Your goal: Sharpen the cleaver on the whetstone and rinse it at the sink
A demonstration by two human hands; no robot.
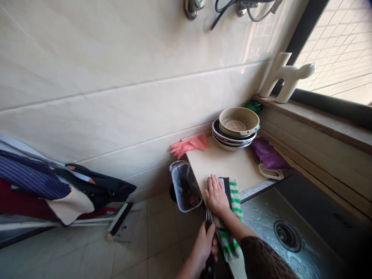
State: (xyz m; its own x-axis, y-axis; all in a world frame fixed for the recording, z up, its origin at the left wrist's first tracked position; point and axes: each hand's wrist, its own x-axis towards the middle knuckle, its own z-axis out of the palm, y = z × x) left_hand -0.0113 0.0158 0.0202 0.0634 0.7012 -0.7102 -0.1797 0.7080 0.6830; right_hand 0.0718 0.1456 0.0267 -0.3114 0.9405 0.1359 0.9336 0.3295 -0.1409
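My left hand (203, 244) is wrapped round the black handle of what looks like a knife (210, 267). A strip of its blade shows just ahead of the fist, and the rest is hidden. Farther up, my right hand (217, 197) lies flat with fingers stretched forward, pressing down at the blade. Beside and partly under this hand is a dark flat slab (226, 186), whose kind I cannot make out. Below the slab a green-and-white striped cloth (235, 197) is spread along the counter edge by the sink.
To the right is a wet metal sink (261, 217). A beige colander (240, 121) sits on stacked bowls (229, 144) on the counter (215, 159). Pink gloves (190, 145), a purple bag (269, 155) and a lined bin (184, 186) are nearby. Aprons (99, 182) hang left.
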